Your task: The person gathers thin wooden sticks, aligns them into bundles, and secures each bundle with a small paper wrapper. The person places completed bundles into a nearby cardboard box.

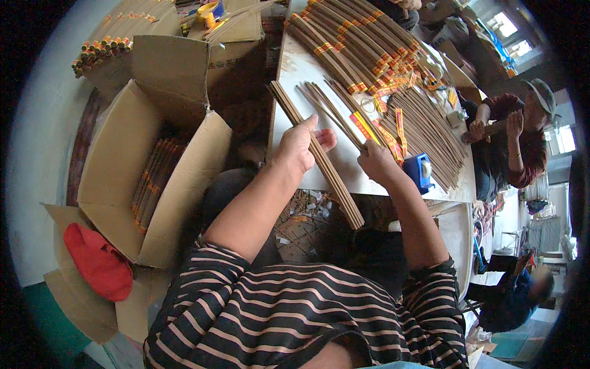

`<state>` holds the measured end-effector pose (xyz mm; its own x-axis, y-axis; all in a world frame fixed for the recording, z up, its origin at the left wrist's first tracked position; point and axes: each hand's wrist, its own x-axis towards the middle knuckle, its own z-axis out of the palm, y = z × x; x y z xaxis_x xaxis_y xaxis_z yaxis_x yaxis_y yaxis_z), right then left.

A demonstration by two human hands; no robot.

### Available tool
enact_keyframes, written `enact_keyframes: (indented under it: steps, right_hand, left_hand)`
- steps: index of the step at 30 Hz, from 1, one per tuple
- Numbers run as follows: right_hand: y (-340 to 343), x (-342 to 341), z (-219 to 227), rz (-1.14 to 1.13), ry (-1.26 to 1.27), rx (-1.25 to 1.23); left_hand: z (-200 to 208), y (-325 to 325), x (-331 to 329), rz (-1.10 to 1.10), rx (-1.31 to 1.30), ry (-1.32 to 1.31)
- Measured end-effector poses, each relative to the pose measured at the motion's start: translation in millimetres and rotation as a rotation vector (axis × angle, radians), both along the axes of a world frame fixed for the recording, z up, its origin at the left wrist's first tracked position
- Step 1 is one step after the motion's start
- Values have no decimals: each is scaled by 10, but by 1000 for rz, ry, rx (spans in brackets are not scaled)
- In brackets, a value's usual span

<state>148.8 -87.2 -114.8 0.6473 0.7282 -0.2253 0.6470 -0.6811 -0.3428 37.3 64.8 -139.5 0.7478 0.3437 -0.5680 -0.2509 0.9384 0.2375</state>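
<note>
My left hand (297, 146) is closed around a bundle of thin brown incense sticks (336, 177), slanting from the table's edge down toward my lap. The thumb lies along the bundle. Over the white table, my right hand (378, 162) grips the near ends of a few more incense sticks (337, 115), which point away from me. Red and yellow paper labels (388, 136) lie just beyond the right hand. A blue tape dispenser (419, 173) stands close to its right. Loose incense sticks (430, 135) are spread farther right on the table.
Labelled bundles (347, 40) are piled at the table's far end. To my left stands an open cardboard box (175, 197) with bundles inside, a red cloth (98, 263) beside it. More bundles (120, 31) lie at far left. A co-worker (525, 144) sits across the table.
</note>
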Motion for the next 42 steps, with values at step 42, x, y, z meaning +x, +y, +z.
enact_keyframes:
  steps: [42]
  right_hand:
    - [560,-351,198,16,819,1017]
  left_hand:
    - [1404,-19,78,-181,1317,-430]
